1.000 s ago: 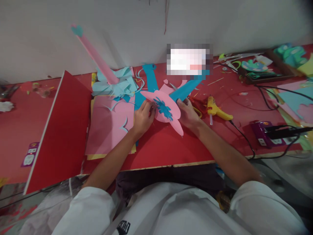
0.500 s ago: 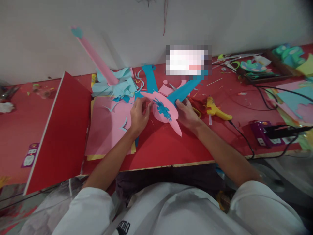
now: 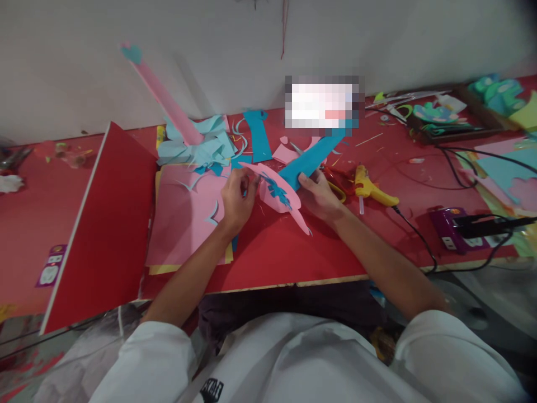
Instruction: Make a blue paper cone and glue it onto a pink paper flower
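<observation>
A pink paper flower shape (image 3: 280,197) with a blue cut-out centre (image 3: 276,190) is mounted on a blue paper tube (image 3: 311,157). My right hand (image 3: 321,193) is wrapped round the lower end of that tube and tilts the flower up off the red table (image 3: 277,252). My left hand (image 3: 236,197) is curled at the flower's left edge, fingertips pinching its pink petal.
A pink sheet (image 3: 184,215) lies left of my hands, with light blue scraps (image 3: 201,146) and a leaning pink tube (image 3: 165,101) behind it. A red board (image 3: 107,224) stands at the left. A yellow glue gun (image 3: 371,189), red scissors (image 3: 338,184) and a purple power strip (image 3: 455,228) lie to the right.
The flower has been tipped up on edge and shifted slightly left. My left hand has moved from its centre to its left petal. My right hand stays on the tube.
</observation>
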Tool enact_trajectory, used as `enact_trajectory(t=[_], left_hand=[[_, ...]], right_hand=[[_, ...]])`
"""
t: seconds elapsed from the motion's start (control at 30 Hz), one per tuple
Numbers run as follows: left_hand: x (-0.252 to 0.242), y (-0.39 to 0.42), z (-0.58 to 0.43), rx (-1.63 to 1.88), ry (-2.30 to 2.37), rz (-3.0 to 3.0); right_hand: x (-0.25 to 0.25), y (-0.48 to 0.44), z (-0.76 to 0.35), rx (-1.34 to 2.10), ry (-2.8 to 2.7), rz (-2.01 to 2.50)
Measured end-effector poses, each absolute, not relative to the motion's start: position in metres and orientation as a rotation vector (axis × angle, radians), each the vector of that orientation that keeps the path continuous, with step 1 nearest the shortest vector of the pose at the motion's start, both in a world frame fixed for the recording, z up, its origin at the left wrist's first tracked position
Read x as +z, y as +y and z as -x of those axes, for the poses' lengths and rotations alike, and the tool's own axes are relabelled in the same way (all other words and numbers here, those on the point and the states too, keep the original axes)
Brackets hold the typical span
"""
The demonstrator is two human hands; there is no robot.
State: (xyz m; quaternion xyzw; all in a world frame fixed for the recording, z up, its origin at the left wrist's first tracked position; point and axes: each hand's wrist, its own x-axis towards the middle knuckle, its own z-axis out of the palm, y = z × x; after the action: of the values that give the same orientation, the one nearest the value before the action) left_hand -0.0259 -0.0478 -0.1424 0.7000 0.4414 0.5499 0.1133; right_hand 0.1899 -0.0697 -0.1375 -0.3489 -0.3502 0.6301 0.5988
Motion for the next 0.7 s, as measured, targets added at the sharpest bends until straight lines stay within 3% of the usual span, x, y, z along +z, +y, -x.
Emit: enact_trajectory(t=[0.7], left_hand=[[-0.144,-0.036,0.033,1.587,1.354,-1.934]], right_hand=[[-0.127,-0.07,-0.191,1.463,-0.84,0.802]])
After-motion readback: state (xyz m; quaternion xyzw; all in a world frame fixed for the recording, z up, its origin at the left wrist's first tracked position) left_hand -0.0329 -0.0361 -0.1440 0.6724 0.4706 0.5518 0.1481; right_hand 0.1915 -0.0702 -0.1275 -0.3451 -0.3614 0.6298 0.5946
